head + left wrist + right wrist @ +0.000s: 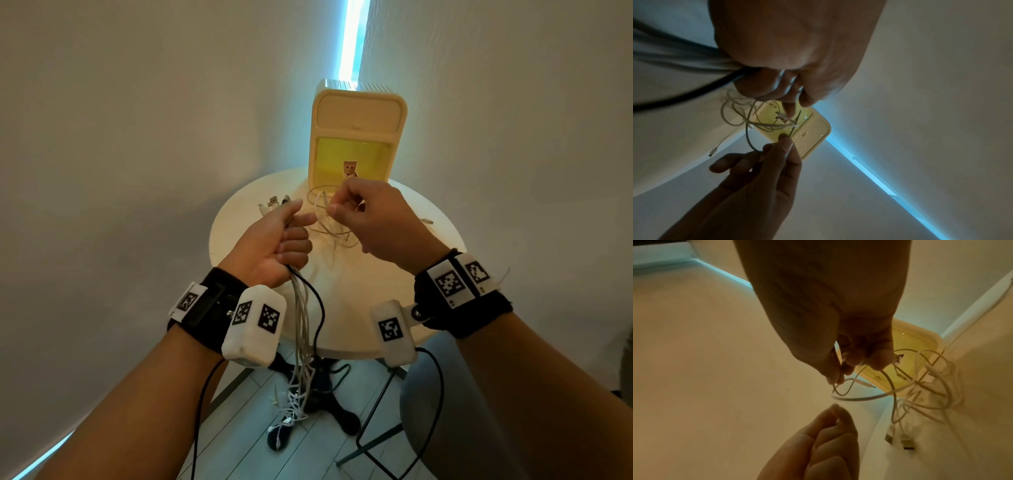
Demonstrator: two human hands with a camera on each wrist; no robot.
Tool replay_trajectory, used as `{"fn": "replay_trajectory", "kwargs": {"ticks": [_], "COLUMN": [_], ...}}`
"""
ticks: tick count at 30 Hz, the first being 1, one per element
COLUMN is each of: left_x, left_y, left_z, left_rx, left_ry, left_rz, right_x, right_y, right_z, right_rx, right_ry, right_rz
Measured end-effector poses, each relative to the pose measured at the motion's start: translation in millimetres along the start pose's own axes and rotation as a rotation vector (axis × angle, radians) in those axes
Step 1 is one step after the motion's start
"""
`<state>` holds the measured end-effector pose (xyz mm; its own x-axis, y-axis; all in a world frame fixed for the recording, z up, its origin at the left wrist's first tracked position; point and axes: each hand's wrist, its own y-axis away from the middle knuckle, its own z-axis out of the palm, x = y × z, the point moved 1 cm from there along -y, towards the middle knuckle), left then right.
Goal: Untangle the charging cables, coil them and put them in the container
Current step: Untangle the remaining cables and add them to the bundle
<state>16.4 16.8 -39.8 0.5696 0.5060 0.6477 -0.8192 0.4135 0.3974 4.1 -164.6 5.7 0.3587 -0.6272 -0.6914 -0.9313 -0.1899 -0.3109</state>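
Note:
My left hand [287,236] is curled round a bundle of white and black cables [303,315] that hangs below the table edge toward the floor. My right hand [346,209] pinches a thin white cable [859,398] just right of the left hand, above the table; a small plug [866,384] dangles off its fingertips. A loose tangle of white cables [334,226] lies on the round table [428,260] under both hands. The cream container [358,133] stands upright behind, its yellow lower compartment [329,157] open to the front.
Several USB plug ends [274,202] lie on the table left of the tangle, and another plug [428,221] lies at the right. Hanging cable ends [298,404] dangle near the table's dark base [329,397]. A chair [428,394] stands at lower right. Walls close in behind.

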Motion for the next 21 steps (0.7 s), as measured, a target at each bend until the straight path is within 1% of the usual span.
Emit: {"fn": "replay_trajectory", "kwargs": {"ticks": [2,4,7,9,12,14,16,17,19,21], "left_x": [-2,-2,3,9,13,14,13,13,12,13], "left_y": [1,1,-2,-6,-15,-23,-31,-33,-36,-35], "left_z": [6,12,15,13,6,-2,-11,-15,-21,-19], "left_rx": [-0.039,-0.050,-0.004,0.046,0.109,0.159,0.211,0.234,0.273,0.316], "left_ry": [-0.057,-0.098,-0.100,-0.048,0.033,0.056,0.075,0.079,0.069,0.031], "left_rz": [0.011,0.035,0.095,0.112,0.081,0.060,0.022,0.001,-0.026,-0.006], "right_x": [-6,-10,-16,-19,-23,-28,-34,-36,-39,-39], "right_y": [2,4,8,8,4,0,-2,-4,-5,-6], "right_z": [-3,-5,-11,-19,-34,-46,-61,-66,-73,-75], "right_rx": [-0.034,-0.074,-0.132,-0.063,0.114,0.221,0.304,0.316,0.300,0.315], "right_ry": [-0.016,-0.013,0.031,0.044,0.029,-0.055,-0.206,-0.254,-0.269,-0.277], "right_rz": [-0.014,-0.017,-0.010,-0.026,-0.067,-0.064,-0.053,-0.046,-0.033,-0.027]}}
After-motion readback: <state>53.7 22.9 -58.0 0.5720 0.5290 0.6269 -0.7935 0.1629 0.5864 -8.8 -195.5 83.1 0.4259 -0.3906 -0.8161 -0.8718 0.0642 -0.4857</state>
